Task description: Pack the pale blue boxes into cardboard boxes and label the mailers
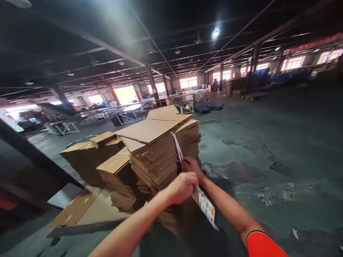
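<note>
My left hand (182,186) pinches the white strap (177,147) binding flattened cartons (160,157) — right hand (193,166), grip closed on it, works it loose.

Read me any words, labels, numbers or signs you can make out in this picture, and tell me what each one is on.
Nothing here can be read.
Card with yellow and orange print in the left hand: print too small and blurred.
Red banner on the far right wall: lettering too blurred.
Flattened cardboard boxes, bound by a white strap that the right hand touches: no print shows.
</note>
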